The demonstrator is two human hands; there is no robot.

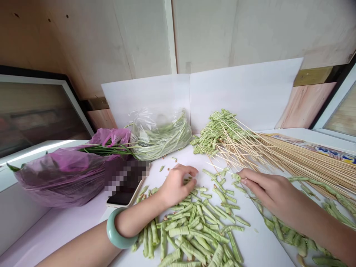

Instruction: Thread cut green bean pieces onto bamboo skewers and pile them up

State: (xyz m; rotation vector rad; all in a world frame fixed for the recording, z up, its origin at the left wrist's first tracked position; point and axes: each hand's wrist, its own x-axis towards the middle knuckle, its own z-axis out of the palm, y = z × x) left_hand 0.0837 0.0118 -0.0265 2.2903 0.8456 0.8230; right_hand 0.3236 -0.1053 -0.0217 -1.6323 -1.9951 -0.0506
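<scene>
Head view, we have two hands over a white worktop [258,248]. Left hand [178,187] is narrow, fingers curled down onto the top of a loose pile of cut yardlong bean pieces [194,226]; we can't tell if it's pinching a piece. A pale green bangle [119,230] sits on that wrist. Right hand [261,187] is narrow too, fingers almost straight and close together, tips at a few bean pieces just beside the skewer points; we can't tell if it's holding one. Pile lies between and below the hands, with more pieces in a loose row under the right forearm. Beyond the right hand, a big fan of bamboo skewers [300,157] runs off to the right, its tips threaded with a dense cluster of skewered bean pieces [218,129]. Whole long beans [333,196] lie at the far right. Back left, a clear plastic bag of long beans [161,135] leans against white panels [244,92]. Left of that, a purple plastic bag [58,178] sits with green stalks [105,149] across it. A phone [125,196] lies beside the left hand, partly pixelated.
</scene>
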